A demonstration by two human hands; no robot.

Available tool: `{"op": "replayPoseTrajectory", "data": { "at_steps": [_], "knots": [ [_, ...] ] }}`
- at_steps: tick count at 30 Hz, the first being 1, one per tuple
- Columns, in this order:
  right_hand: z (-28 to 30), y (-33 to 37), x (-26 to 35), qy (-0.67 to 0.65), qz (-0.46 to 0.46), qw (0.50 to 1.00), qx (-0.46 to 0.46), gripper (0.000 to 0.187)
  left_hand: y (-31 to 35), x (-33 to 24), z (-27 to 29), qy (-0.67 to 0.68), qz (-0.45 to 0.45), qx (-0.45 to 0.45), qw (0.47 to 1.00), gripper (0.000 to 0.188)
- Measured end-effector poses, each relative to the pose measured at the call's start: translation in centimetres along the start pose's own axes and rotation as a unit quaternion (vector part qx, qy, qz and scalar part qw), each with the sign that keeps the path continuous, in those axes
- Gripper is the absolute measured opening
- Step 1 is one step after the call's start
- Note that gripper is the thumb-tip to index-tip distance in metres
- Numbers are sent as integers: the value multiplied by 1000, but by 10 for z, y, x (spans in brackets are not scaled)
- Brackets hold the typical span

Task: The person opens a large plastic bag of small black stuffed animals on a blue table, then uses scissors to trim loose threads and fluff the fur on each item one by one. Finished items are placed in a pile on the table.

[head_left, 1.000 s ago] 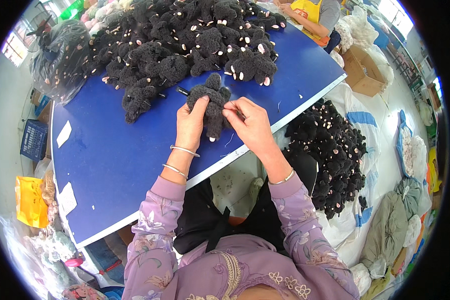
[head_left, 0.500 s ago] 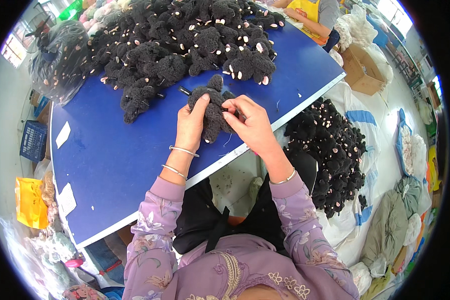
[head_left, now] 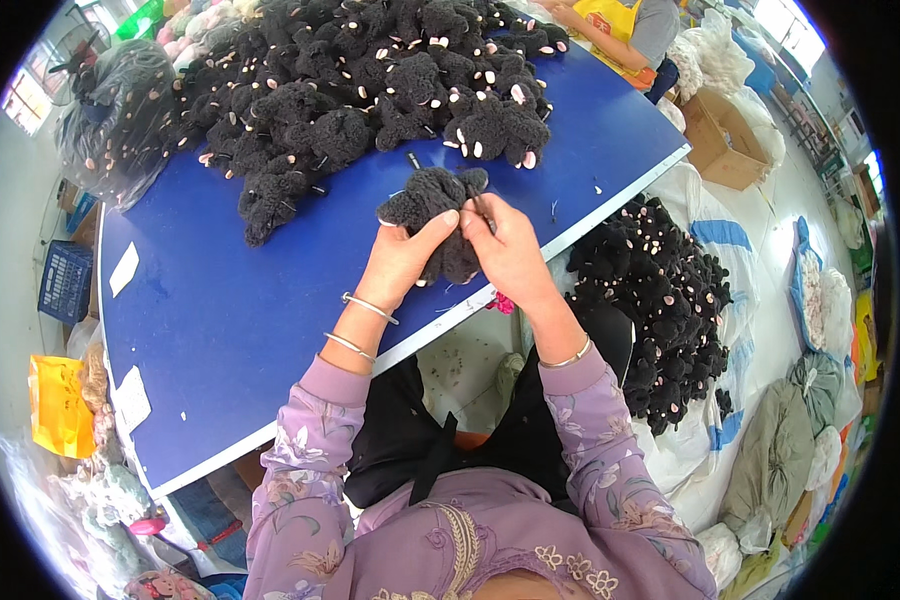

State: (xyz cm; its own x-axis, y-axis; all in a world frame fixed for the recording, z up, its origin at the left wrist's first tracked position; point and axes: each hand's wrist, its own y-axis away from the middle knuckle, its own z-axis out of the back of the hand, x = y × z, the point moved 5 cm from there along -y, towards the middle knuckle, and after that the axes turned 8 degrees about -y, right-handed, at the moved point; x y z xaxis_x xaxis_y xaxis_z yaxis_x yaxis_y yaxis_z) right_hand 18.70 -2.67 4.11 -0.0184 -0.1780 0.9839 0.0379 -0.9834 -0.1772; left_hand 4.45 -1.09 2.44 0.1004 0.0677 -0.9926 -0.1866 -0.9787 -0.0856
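A black fluffy plush toy (head_left: 422,196) is held just above the near edge of the blue table, a small dark tag or strap standing up from its top. My left hand (head_left: 402,258) is closed round its lower left side, thumb pressed on the front. With bent fingers my right hand (head_left: 507,243) pinches the toy's right side. A thin dark bit shows by those fingertips; I cannot make out what it is. Below my right hand, a small bright pink thing (head_left: 501,302) shows at the table edge.
Many black plush toys with pale pink tips form a heap (head_left: 340,90) on the blue table (head_left: 240,330). Another pile (head_left: 660,310) lies on white sheeting at right. A filled clear bag (head_left: 120,130) stands far left. A co-worker in a yellow apron (head_left: 615,28) is across the table.
The plush toy has been turned in my hands, so its tag now points up instead of left. My right hand has shifted slightly right. The pink thing has come into fuller view.
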Motion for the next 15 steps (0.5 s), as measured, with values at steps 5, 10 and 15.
{"op": "replayPoseTrajectory", "data": {
  "at_steps": [5, 10, 15],
  "knots": [
    [3, 0, -11, -184, -93, 975, 78, 16, -4, 9, 13, 106, 44, -48, 992, 19],
    [4, 0, -6, -276, -98, 950, 104, 16, -4, 4, 13, 157, 14, -40, 987, 19],
    [22, -5, 5, -218, -28, 973, 64, 21, -3, -5, 18, 148, 9, -90, 985, 21]
  ]
}}
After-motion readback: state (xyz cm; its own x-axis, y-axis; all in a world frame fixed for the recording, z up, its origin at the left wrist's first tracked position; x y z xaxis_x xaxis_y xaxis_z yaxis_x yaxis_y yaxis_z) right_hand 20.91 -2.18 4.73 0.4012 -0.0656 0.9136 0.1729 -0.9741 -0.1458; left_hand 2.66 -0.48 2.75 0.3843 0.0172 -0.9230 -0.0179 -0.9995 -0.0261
